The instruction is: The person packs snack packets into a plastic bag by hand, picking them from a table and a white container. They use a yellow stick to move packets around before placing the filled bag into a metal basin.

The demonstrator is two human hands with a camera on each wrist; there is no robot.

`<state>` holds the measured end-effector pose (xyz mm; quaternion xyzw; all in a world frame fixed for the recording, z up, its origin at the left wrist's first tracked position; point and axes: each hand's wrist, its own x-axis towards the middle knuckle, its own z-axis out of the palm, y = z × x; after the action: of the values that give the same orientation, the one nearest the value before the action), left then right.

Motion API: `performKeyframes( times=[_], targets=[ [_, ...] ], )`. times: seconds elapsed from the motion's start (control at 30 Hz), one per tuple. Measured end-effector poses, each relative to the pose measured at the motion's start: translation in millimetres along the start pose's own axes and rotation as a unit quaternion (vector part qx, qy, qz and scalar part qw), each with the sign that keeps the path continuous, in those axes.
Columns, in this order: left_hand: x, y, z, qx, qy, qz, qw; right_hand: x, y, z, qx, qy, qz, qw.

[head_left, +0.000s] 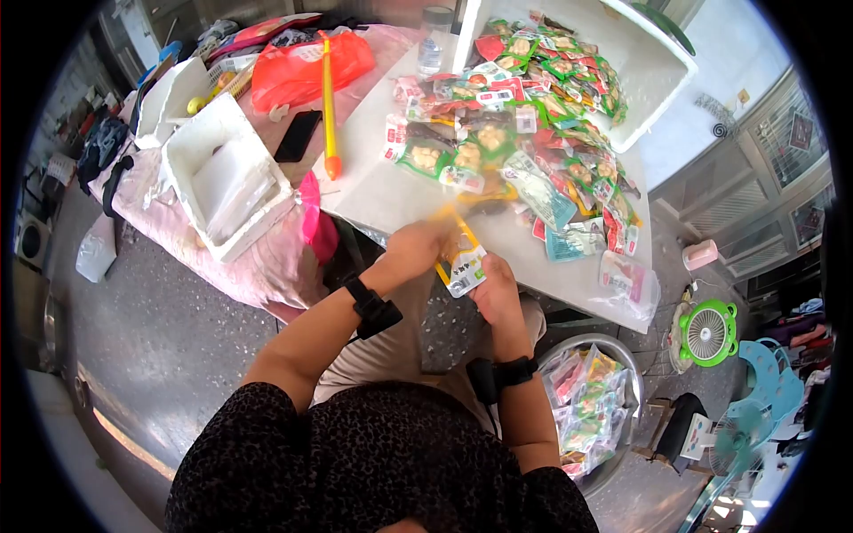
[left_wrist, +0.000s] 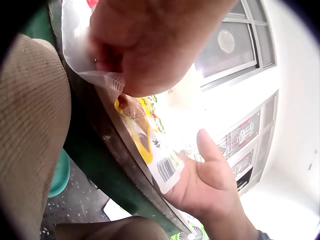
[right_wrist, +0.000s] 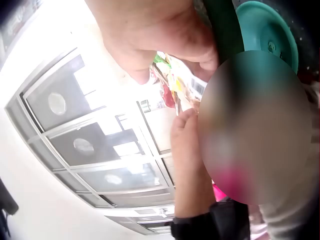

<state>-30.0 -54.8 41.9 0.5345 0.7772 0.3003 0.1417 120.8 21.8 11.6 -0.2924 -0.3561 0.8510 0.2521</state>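
Note:
Over the table's front edge, both hands are at a yellow-and-white food packet (head_left: 464, 262) with a barcode at its lower end. My left hand (head_left: 413, 252) has its fingers curled at the upper end, gripping it, slightly blurred. Clear plastic (left_wrist: 82, 60) shows beside that hand in the left wrist view. At the barcode end, my right hand (head_left: 498, 289) holds the packet by its edge. The left wrist view shows the right thumb (left_wrist: 210, 146) raised off the packet, fingers partly hidden behind it. In the right wrist view the packet (right_wrist: 192, 85) is partly covered by the right hand.
Many food packets (head_left: 569, 160) spill from a white foam box (head_left: 657, 84) across the table (head_left: 373, 182). A metal basin (head_left: 635, 391) of packets stands at lower right. At left lie another foam box (head_left: 209, 151), a phone (head_left: 298, 136) and a yellow stick (head_left: 329, 107).

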Motion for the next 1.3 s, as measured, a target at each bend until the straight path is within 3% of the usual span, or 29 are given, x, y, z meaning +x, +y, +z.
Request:
performKeyframes(
  times=[0.07,0.17,0.3,0.47,0.57,0.67,0.77,0.87,1.0,1.1,1.13,1.2,1.3],
  targets=[
    [0,-3,6,0.029,0.022,0.007,0.999,-11,6,0,-0.16,0.022,0.013,0.987],
    [-4,1,2,0.029,0.034,0.034,0.998,1,9,-11,-0.29,0.06,-0.039,0.954],
    [-7,-9,14,0.011,0.083,0.104,0.991,14,-12,8,-0.28,0.038,-0.041,0.959],
    [-7,-15,20,0.001,0.134,0.151,0.979,45,-10,20,-0.168,-0.004,0.007,0.986],
    [-7,-21,21,0.012,0.126,0.128,0.984,41,-17,34,-0.364,0.033,0.004,0.931],
    [-8,-23,22,0.024,0.113,0.107,0.988,42,-12,25,-0.411,0.0,-0.044,0.911],
    [-8,-23,24,0.032,0.115,0.113,0.986,49,-18,19,-0.267,-0.004,0.049,0.962],
    [-7,-20,22,0.021,0.104,0.099,0.989,60,3,27,-0.124,0.081,0.0,0.989],
    [-3,-23,21,-0.007,0.121,0.104,0.987,66,14,36,-0.089,0.029,-0.037,0.995],
    [-2,-30,25,0.002,0.121,0.079,0.99,74,-3,23,-0.399,0.054,-0.123,0.907],
    [-2,-33,28,0.008,0.122,0.077,0.989,79,-11,16,-0.489,0.071,-0.202,0.846],
    [-2,-33,30,0.022,0.115,0.069,0.991,91,-29,4,-0.64,0.101,-0.348,0.677],
    [1,-32,30,0.041,0.093,0.052,0.993,106,-52,-1,-0.749,0.139,-0.358,0.54]
  ],
)
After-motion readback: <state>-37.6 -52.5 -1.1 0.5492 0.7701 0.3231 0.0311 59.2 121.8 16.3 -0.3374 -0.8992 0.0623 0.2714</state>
